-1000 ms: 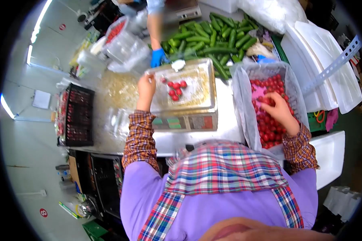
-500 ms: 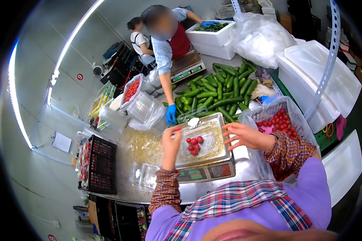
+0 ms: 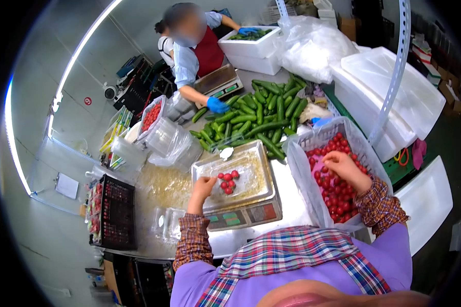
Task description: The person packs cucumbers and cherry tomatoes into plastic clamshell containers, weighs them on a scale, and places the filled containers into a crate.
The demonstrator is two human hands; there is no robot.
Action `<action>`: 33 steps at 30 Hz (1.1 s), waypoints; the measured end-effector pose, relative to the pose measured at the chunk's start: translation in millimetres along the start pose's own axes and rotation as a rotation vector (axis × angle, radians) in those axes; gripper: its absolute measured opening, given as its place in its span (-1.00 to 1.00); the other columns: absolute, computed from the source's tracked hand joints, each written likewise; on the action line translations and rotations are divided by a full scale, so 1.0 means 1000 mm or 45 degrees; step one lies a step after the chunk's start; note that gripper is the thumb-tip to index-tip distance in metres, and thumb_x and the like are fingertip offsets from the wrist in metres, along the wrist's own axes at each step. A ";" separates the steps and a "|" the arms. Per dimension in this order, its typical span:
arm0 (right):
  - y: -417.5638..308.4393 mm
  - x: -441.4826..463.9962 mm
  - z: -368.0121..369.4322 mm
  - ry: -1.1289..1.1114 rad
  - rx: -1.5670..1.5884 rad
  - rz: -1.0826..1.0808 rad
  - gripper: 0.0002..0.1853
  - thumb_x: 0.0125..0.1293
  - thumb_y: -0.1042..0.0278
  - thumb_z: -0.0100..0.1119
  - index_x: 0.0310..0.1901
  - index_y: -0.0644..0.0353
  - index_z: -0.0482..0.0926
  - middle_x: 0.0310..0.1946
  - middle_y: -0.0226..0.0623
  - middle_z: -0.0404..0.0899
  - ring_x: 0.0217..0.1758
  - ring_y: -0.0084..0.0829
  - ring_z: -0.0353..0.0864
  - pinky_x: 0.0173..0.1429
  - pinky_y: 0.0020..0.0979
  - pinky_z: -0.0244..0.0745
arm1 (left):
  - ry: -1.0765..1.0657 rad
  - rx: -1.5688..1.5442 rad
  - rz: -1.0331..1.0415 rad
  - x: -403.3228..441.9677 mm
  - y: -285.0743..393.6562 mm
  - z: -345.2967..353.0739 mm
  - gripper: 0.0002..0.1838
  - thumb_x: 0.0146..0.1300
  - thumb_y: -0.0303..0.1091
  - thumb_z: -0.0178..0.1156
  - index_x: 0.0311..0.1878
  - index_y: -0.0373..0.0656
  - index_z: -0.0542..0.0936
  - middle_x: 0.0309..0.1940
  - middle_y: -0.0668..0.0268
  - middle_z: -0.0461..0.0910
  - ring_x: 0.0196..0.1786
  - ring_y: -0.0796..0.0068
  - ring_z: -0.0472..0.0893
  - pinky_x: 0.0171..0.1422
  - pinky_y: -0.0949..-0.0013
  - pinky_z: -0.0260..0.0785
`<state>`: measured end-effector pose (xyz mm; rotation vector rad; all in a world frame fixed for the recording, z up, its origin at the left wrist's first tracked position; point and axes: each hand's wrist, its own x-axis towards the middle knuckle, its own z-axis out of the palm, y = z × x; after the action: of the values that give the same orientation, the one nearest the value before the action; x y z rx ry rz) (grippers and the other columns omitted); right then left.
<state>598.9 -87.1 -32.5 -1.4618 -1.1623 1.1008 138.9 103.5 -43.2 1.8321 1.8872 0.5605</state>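
Observation:
My left hand [image 3: 204, 188] is at the left side of an open clear plastic box [image 3: 246, 171], its fingertips pinched together; what they hold, if anything, does not show. In the box lies a small cluster of round red cherry tomatoes [image 3: 228, 182]. The box rests on a metal tray on a weighing scale [image 3: 246, 214]. Over a bag-lined crate [image 3: 298, 176] my right hand [image 3: 341, 168] hovers with thumb and fingers curled together, and I cannot make out anything between them. Many cherry tomatoes [image 3: 338, 197] fill the crate beneath it.
A heap of cucumbers [image 3: 261, 110] lies behind the scale. A co-worker's blue-gloved hand [image 3: 218, 105] touches its left side; the other is at a white foam box [image 3: 251, 48]. Stacked clear containers [image 3: 171, 140] stand left, near a black crate [image 3: 120, 212]. A metal post [image 3: 394, 77] rises right.
My right hand has moved from beside the clear box to over the tomato crate. My left hand has come lower, to the box's left edge. The co-worker's near hand has shifted back onto the cucumbers.

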 end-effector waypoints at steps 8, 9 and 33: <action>0.008 -0.005 0.011 0.174 -0.654 -0.610 -0.71 0.09 0.37 0.22 -0.11 0.23 0.58 -0.12 -0.15 0.55 -0.07 -0.20 0.56 0.03 -0.27 0.46 | -0.457 -0.990 -0.188 0.001 0.020 0.032 -0.92 0.25 -0.36 0.07 -0.35 -0.11 0.43 -0.61 0.41 0.35 -0.62 0.54 0.35 -0.56 0.42 0.26; 0.002 -0.006 0.016 0.143 -0.462 -0.524 -0.71 0.12 0.38 0.20 -0.11 0.25 0.57 -0.12 -0.17 0.55 -0.06 -0.26 0.57 0.01 -0.32 0.48 | -0.487 -1.102 -0.151 -0.001 0.030 0.031 -0.95 0.25 -0.43 0.02 -0.34 -0.07 0.38 -0.62 0.45 0.28 -0.65 0.56 0.28 -0.59 0.43 0.19; 0.049 0.036 0.011 0.015 1.658 0.216 -0.55 0.39 -0.13 -0.21 -0.09 0.04 0.52 -0.20 -0.32 0.58 -0.12 -0.23 0.54 0.00 -0.12 0.45 | 0.035 -0.031 1.928 -0.153 0.290 0.102 -0.83 -0.03 -0.42 0.15 -0.34 -0.10 0.41 -0.49 0.28 0.41 -0.43 0.26 0.54 -0.45 0.28 0.40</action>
<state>600.9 -55.6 -85.6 -0.5099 -0.1206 1.5063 437.6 -41.4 46.4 2.9336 0.1285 0.9833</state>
